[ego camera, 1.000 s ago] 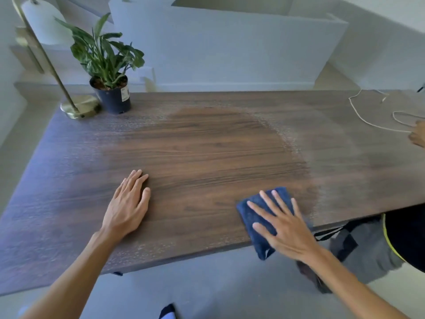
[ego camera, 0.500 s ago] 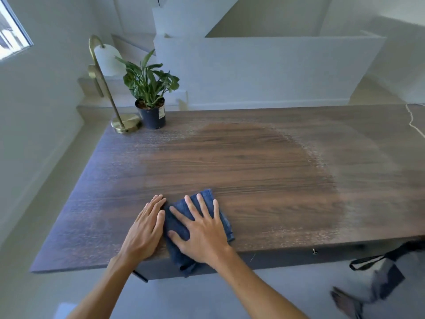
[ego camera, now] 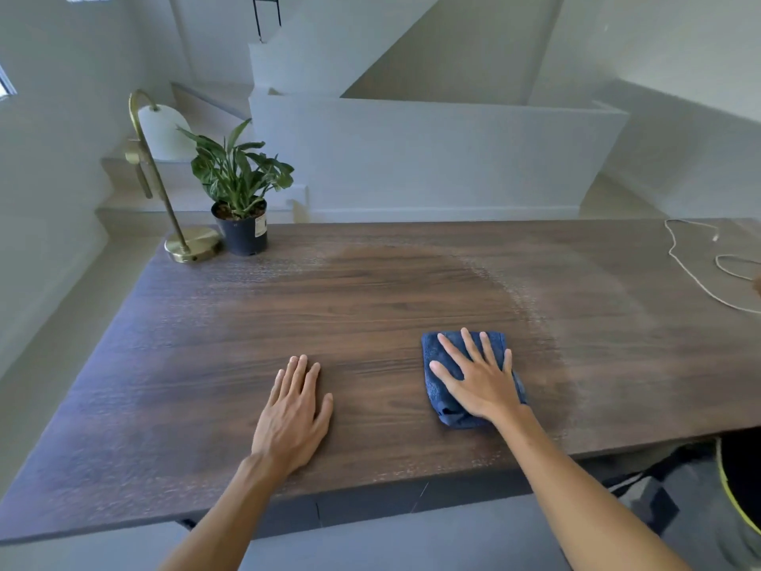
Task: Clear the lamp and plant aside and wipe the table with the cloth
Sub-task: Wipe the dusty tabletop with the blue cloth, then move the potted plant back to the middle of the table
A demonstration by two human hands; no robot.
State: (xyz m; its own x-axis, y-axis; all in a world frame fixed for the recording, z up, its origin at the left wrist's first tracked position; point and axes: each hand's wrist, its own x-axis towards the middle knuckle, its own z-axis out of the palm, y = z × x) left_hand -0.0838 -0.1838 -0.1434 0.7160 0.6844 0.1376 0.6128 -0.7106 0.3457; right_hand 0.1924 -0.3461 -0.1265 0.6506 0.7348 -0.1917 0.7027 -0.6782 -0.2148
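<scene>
One big brown table (ego camera: 370, 290) fills most of the view, and its long side runs left to right under both hands. A darker, clean-looking patch sits in the middle of the wood, with pale dusty wood around it, mostly past the right hand.

Far ahead of the left hand (ego camera: 294, 414), at the back left corner, stands the gold lamp (ego camera: 164, 187). Its thin pole leans up and curls over at the top to a white shade. Just beside its round base is the plant (ego camera: 241, 187) in a dark pot, standing straight up.

A thin white cord (ego camera: 696, 278) lies in loops far off past the right hand (ego camera: 479, 379), near the table's right end.

The blue cloth (ego camera: 442, 389) is folded small and lies flat under the right hand, near the front edge. Its long side points away from the person.

The right hand presses flat on the cloth with its fingers spread wide. The left hand lies flat on bare wood, fingers straight and close together, well apart from the cloth.
</scene>
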